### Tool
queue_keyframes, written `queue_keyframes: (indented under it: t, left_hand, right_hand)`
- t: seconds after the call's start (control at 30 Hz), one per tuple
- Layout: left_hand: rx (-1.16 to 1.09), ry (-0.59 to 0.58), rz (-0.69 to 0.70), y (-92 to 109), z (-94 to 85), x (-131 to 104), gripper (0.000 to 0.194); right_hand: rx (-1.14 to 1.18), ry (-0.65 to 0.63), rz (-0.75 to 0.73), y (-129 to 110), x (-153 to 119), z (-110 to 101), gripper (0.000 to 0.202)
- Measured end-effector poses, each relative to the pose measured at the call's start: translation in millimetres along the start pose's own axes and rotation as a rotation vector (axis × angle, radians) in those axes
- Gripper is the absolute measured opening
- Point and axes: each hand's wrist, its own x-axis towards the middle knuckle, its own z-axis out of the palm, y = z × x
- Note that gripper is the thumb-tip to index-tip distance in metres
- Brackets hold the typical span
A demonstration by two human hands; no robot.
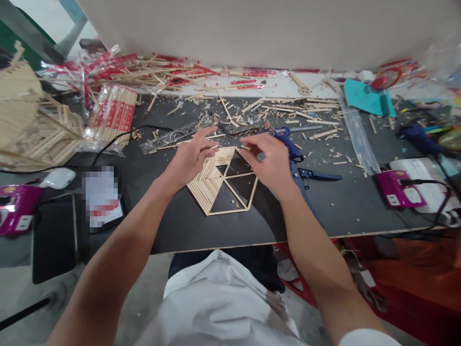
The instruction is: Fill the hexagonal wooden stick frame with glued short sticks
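Note:
A hexagonal frame of thin wooden sticks (pixel 230 212) lies flat on the dark tabletop, with spokes meeting at its middle. Rows of sticks fill its left sections, while the right and lower ones are open to the table. Over its upper left edge is my left hand (pixel 192 156), fingers apart and nothing visible in them. At the top corner, my right hand (pixel 268 161) curls with thumb and forefinger close together; whatever is between their tips is too small to make out. Just beyond the right hand lies a blue glue gun (pixel 286 139), and hand cutters (pixel 306 175) lie to its right.
Stick offcuts (pixel 298 110) litter the table's back. Wrapped chopsticks (pixel 113 113) and a built stick structure (pixel 54 120) stand left. A phone (pixel 54 238) lies near the front left edge. Black cables cross the table; a magenta power socket (pixel 399 190) sits right.

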Motion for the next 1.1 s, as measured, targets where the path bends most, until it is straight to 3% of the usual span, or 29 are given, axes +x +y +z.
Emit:
queue_keyframes:
  t: [0.1,0.23,0.47,0.67,1.1]
  left_hand:
    - [0.013,-0.031,-0.03,3.2,1.6,-1.6,0.047]
    - [0.049,-0.058,-0.007,2.4,2.2,-2.2,0.043]
    - [0.095,-0.105,0.036,-1.0,2.2,-0.5,0.028]
    - [0.324,0.036,0.023,-3.7,-6.1,2.3,0.026]
    - [0.264,-0.018,0.01,-6.6,1.0,2.5,0.028]
  right_hand:
    - [0.058,-0.106,-0.089,-13.3,-2.6,15.7,0.021]
    - [0.062,-0.124,-0.093,-12.0,-5.0,26.1,0.015]
    - [0.097,-0.168,-0.111,-8.2,-3.5,24.0,0.012]
    - [0.009,-0.248,-0.094,-3.9,-3.8,23.6,0.015]
    - [-0.099,-0.271,-0.143,-2.0,-5.5,30.4,0.016]
